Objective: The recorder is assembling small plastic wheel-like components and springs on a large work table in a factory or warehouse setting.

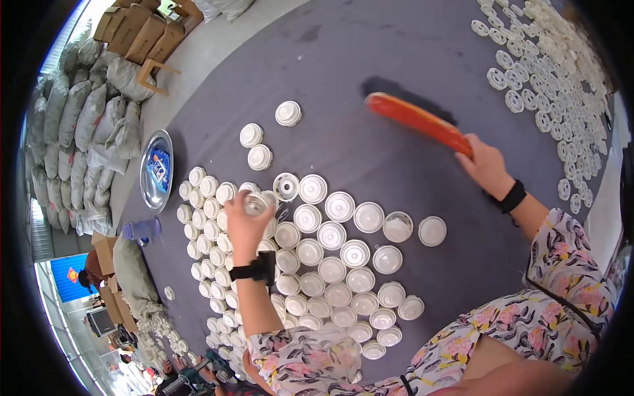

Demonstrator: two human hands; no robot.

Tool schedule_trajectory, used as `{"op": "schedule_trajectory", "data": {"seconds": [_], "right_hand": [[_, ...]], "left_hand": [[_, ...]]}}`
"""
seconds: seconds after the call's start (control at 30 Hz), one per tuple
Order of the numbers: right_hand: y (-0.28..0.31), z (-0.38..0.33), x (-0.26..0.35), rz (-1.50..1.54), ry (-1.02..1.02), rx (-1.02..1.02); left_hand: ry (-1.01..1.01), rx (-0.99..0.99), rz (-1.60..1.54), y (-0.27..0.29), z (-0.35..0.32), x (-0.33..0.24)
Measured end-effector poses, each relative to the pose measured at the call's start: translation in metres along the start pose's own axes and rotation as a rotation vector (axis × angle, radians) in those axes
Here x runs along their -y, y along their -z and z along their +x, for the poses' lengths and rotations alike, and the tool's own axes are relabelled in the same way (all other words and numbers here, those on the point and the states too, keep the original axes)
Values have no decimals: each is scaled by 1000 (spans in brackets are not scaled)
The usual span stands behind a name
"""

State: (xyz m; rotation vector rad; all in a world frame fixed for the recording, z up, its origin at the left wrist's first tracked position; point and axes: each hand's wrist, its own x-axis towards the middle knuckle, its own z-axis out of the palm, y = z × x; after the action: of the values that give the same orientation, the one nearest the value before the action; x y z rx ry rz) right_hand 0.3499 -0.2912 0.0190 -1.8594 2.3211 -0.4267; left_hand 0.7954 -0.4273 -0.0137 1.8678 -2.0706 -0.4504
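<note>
My right hand (487, 168) grips one end of a long red-orange paddle-like tool (419, 123), raised over the grey tabletop and slightly blurred. My left hand (246, 228) pinches a round translucent white plastic piece (256, 204) above the near-left group of parts. Around and below that hand stand many round white stepped caps (331, 235), packed closely. Three more caps (288, 113) sit apart, farther off. One piece with a dark central hole (286, 187) lies just right of my left fingers.
Flat white slotted discs (528, 99) spread in a heap at the far right. A metal tray (148, 178) with a blue packet stands at the left edge, near a clear bluish cup (142, 229). Stacked sacks (89, 125) and cartons (142, 33) lie beyond. Other people work at lower left.
</note>
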Motion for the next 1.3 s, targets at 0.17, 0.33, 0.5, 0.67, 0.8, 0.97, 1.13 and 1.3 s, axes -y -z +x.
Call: {"op": "schedule_trajectory", "data": {"seconds": [0.17, 0.33, 0.5, 0.67, 0.8, 0.97, 1.13, 1.3], "right_hand": [[27, -54, -50, -83, 108, -128], [30, -70, -27, 195, 183, -228], [35, -91, -14, 346, 239, -99], [36, -101, -97, -120, 45, -230], [15, -106, -110, -43, -22, 153], [-18, -88, -96, 200, 59, 8], [33, -42, -75, 417, 152, -256], [35, -86, -36, 1707, -301, 242]], "left_hand": [[37, 206, 477, -29, -14, -3], [30, 87, 433, -33, -6, 0], [-187, 54, 230, -27, 30, -35], [-83, 405, 419, -65, 59, -46], [-108, 207, 451, -67, 33, -45], [201, -313, -185, -17, -17, -2], [106, -6, -482, -16, -51, -173], [-395, 423, -462, -84, -140, -351]]}}
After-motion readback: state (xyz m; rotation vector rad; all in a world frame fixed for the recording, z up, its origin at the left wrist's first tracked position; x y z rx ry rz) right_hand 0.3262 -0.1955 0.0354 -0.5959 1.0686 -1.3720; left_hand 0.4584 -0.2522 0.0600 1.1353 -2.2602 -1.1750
